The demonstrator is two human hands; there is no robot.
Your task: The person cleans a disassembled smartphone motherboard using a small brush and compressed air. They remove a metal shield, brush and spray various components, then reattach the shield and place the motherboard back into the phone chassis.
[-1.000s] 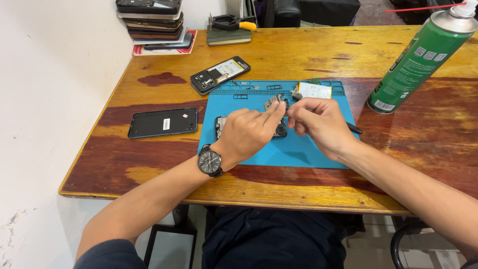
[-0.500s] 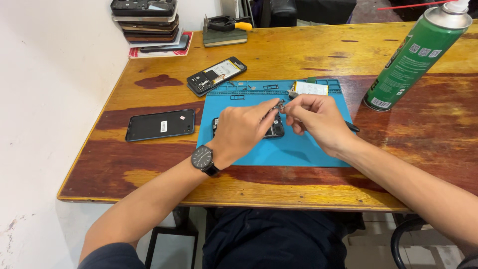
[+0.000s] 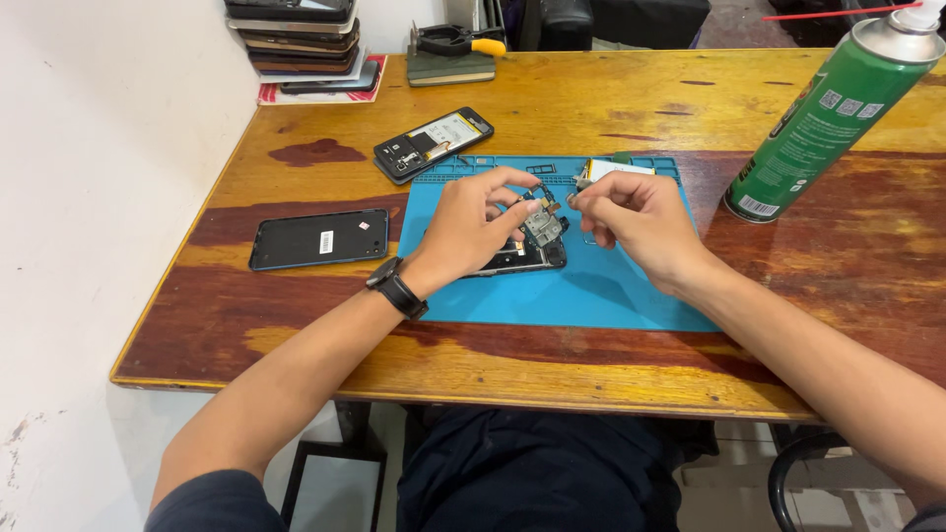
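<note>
Blue silicone mat [image 3: 591,296] is my landmark: everything I work on sits over its far half. My left hand [image 3: 473,222] has its fingers closed on a small grey circuit part [image 3: 543,227], lifted just above the opened phone [image 3: 517,258] that lies on the mat. My right hand [image 3: 631,212] is pinched shut on a thin tool; its tip [image 3: 571,200] sits just beside the part, though I cannot tell whether it touches. To do this well, I judge I should keep both wrists resting on the mat, hold the part steady without squeezing, and move the tip in small strokes. Left of the mat lie a black back cover [image 3: 320,239] and another opened phone [image 3: 434,144]; right of it stands a green spray can [image 3: 823,118] on the wooden surface [image 3: 552,365].
</note>
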